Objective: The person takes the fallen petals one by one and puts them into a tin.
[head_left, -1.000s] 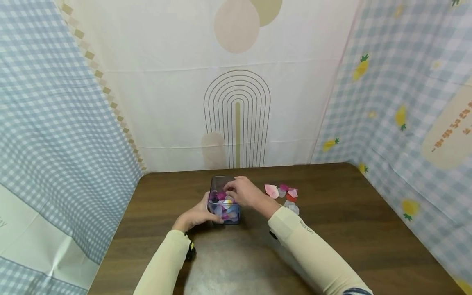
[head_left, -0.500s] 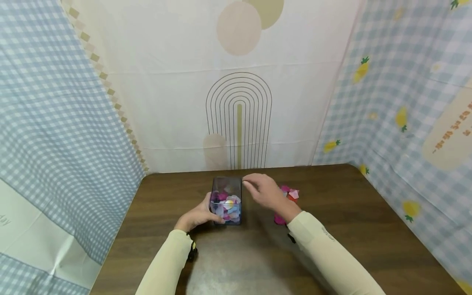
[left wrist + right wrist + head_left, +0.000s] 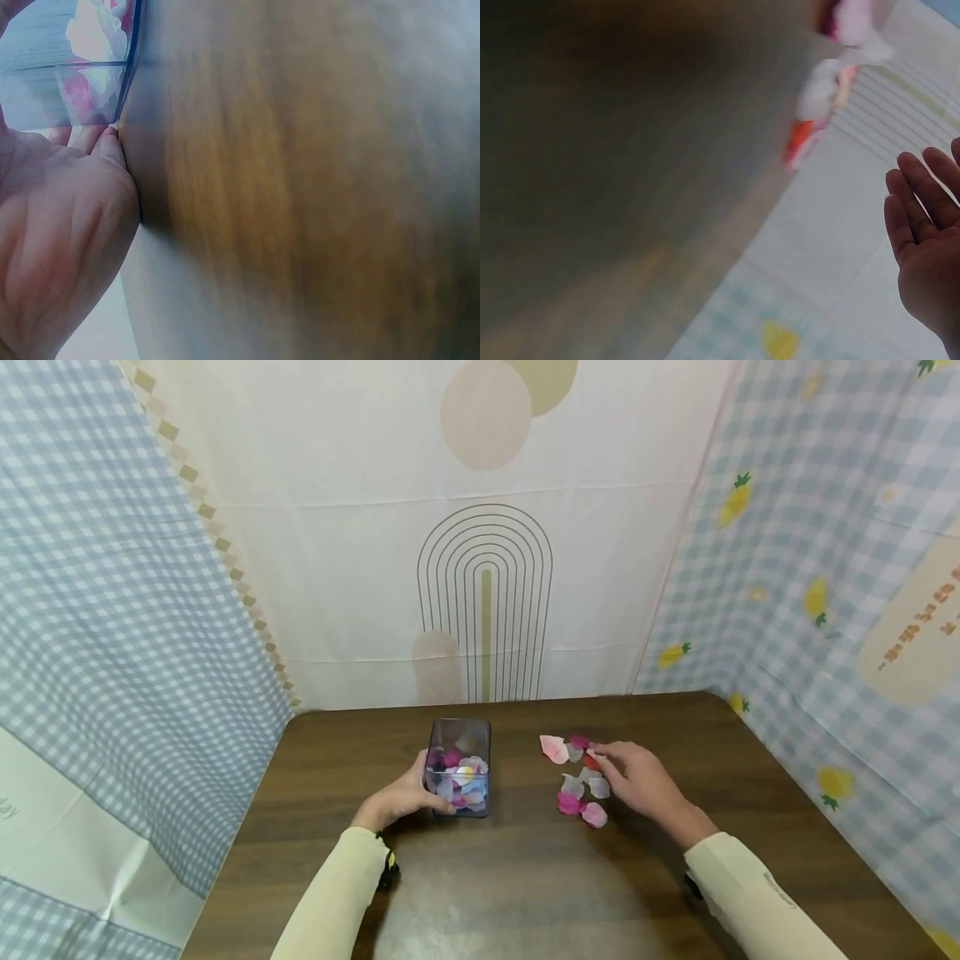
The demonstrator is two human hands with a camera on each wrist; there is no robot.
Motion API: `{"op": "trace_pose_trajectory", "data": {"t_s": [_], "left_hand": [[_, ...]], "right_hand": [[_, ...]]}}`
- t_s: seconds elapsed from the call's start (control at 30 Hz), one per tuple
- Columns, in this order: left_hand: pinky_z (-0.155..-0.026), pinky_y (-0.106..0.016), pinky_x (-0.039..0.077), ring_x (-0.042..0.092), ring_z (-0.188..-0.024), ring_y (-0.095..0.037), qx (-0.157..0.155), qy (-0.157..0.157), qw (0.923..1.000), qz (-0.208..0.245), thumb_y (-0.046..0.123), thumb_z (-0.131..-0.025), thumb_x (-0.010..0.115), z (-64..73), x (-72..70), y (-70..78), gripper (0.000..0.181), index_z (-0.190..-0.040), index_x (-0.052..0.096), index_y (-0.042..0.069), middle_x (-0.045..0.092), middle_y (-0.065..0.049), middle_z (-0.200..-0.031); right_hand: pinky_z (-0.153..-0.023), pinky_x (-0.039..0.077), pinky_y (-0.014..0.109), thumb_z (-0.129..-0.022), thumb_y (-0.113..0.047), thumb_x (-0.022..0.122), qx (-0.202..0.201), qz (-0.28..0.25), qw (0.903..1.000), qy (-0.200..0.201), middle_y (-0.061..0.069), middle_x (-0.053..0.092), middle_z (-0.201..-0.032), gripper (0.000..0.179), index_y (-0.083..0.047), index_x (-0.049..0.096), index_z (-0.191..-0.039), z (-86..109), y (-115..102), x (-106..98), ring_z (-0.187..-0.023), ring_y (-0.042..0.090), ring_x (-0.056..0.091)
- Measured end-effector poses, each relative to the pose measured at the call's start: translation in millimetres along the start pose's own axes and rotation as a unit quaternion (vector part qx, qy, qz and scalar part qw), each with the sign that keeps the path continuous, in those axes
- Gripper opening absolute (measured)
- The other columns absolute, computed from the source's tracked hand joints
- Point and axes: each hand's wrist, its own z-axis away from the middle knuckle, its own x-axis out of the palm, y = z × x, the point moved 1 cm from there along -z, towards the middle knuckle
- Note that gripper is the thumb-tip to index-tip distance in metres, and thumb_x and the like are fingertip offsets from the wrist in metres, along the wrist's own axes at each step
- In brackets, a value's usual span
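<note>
My left hand [image 3: 401,795] grips a clear box [image 3: 459,737] by its left side, thumb along the front wall and fingers behind. In the left wrist view the palm [image 3: 64,232] lies against the box [image 3: 34,97]. Colourful fabric petals [image 3: 468,785] fill its lower part. To the right, my right hand [image 3: 643,783] reaches over loose petals, its fingertips right at a red petal [image 3: 591,762] and a pink one beside it. In the right wrist view this hand [image 3: 934,240] has its fingers extended, with nothing seen held.
More petals lie on the brown wooden table [image 3: 510,877]: a light pink petal [image 3: 554,748], pale petals [image 3: 572,786], a magenta petal [image 3: 568,803] and a pink petal [image 3: 595,814]. A white patterned curtain [image 3: 360,593] hangs behind the table, with checked cloth [image 3: 787,568] at the sides.
My right hand has left the inside of the box and moved right to the loose petals, uncovering several of them. The left hand and box have stayed in place.
</note>
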Motion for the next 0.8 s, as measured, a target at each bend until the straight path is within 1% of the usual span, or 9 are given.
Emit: {"op": "trace_pose_trajectory", "data": {"t_s": [0.13,0.3,0.43,0.53,0.73,0.8], "left_hand": [[-0.13,-0.055,0.027,0.047,-0.142,-0.03,0.005,0.0,1.0,-0.002,0.006,-0.073,0.093,1.3,0.7,1.3,0.12,-0.164,0.016,0.011,0.046,-0.018,-0.158],[-0.13,-0.056,0.027,0.047,-0.142,-0.032,0.005,-0.001,1.0,-0.006,0.006,-0.073,0.093,2.0,0.7,1.0,0.118,-0.163,0.017,0.011,0.045,-0.02,-0.157],[-0.131,-0.056,0.025,0.046,-0.143,-0.032,0.002,0.0,1.0,-0.003,0.006,-0.074,0.093,3.5,0.4,1.1,0.119,-0.164,0.016,0.01,0.044,-0.019,-0.158],[-0.131,-0.056,0.024,0.046,-0.144,-0.032,0.004,-0.001,1.0,0.0,0.005,-0.074,0.093,3.4,-0.4,1.9,0.119,-0.164,0.016,0.01,0.043,-0.019,-0.159],[-0.13,-0.054,0.027,0.049,-0.141,-0.031,0.011,-0.004,0.9999,0.003,0.003,-0.074,0.092,1.3,0.2,1.2,0.116,-0.162,0.017,0.01,0.044,-0.019,-0.158],[-0.129,-0.054,0.028,0.049,-0.14,-0.03,0.011,-0.009,0.9999,0.001,0.003,-0.075,0.092,0.5,1.4,0.5,0.114,-0.161,0.018,0.009,0.045,-0.019,-0.157]], "right_hand": [[-0.102,0.056,0.062,-0.104,-0.017,0.069,0.001,0.01,0.9999,-0.008,0.017,0.079,-0.122,0.027,-0.003,0.078,-0.125,6.8,9.7,3.1,-0.116,0.039,0.073],[-0.101,0.056,0.062,-0.102,-0.017,0.071,-0.004,0.003,0.9999,-0.014,0.017,0.078,-0.122,0.026,-0.002,0.078,-0.123,6.5,12.3,7.7,-0.116,0.039,0.072],[-0.1,0.057,0.061,-0.101,-0.016,0.072,-0.016,0.0,0.9997,-0.016,0.016,0.079,-0.12,0.025,-0.002,0.078,-0.122,4.0,11.1,8.9,-0.113,0.037,0.073],[-0.101,0.057,0.061,-0.1,-0.014,0.073,-0.024,-0.001,0.9995,-0.02,0.017,0.079,-0.121,0.025,-0.002,0.078,-0.122,0.6,7.9,9.5,-0.114,0.038,0.073],[-0.102,0.056,0.06,-0.098,-0.009,0.075,-0.047,0.007,0.9982,-0.036,0.018,0.078,-0.122,0.025,-0.001,0.077,-0.121,-10.7,-3.1,13.6,-0.115,0.039,0.072],[-0.103,0.056,0.06,-0.097,-0.009,0.075,-0.046,0.009,0.9979,-0.044,0.017,0.078,-0.123,0.025,-0.001,0.077,-0.121,-13.3,-5.1,15.4,-0.117,0.039,0.072]]}}
